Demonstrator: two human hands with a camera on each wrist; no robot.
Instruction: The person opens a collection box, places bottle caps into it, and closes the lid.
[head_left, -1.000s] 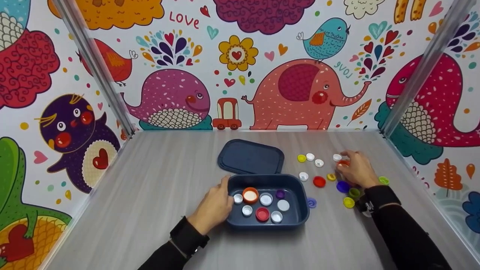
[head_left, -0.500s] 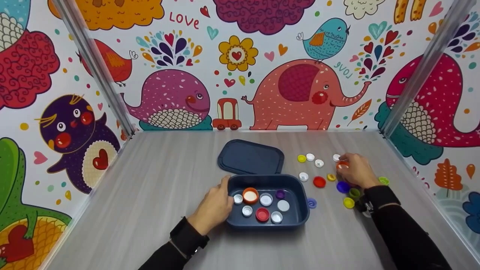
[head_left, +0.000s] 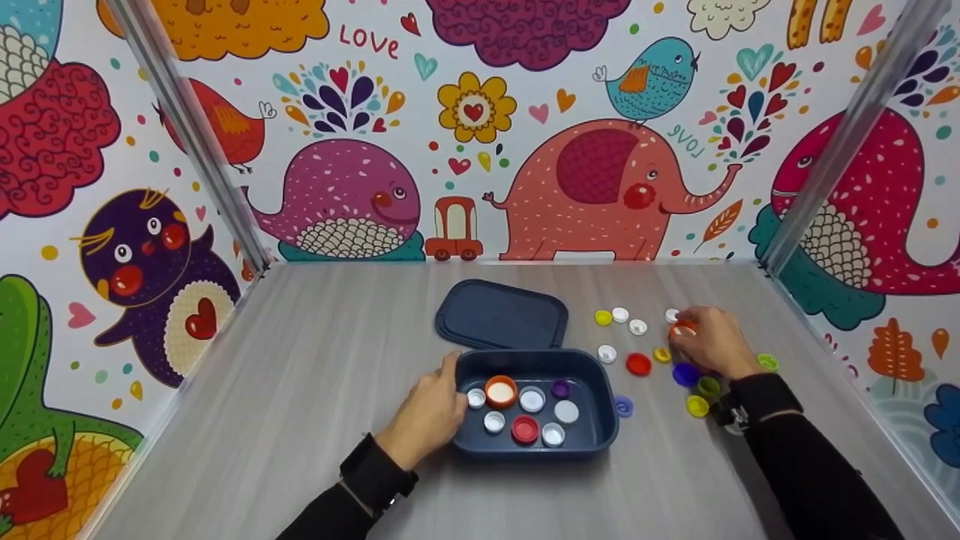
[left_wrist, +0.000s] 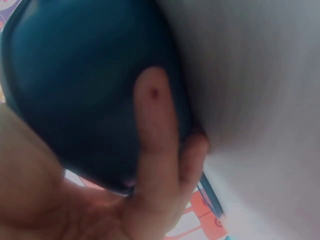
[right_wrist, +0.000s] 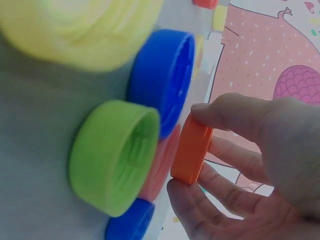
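My left hand (head_left: pixel 427 412) grips the left wall of a dark blue plastic box (head_left: pixel 536 450); in the left wrist view its fingers (left_wrist: pixel 156 115) lie along the outside. Inside the box are several bottle caps, including an orange one (head_left: pixel 501 391), a red one (head_left: pixel 526 429) and a purple one (head_left: pixel 560 388). At the right, my right hand (head_left: pixel 718 341) pinches an orange bottle cap (right_wrist: pixel 191 150) between thumb and fingertips, over the loose caps. Close to it are a blue cap (right_wrist: pixel 160 75) and a green cap (right_wrist: pixel 112 155).
A dark blue lid (head_left: pixel 502 315) lies flat behind the box. Several loose caps are spread right of the box, among them a red cap (head_left: pixel 638 364), a yellow cap (head_left: pixel 697 406) and a white cap (head_left: pixel 607 354). A patterned wall (head_left: pixel 465 172) stands behind the table.
My right hand has shifted slightly left with the orange cap, which shows more clearly at its fingertips. The left hand and the box stay put.
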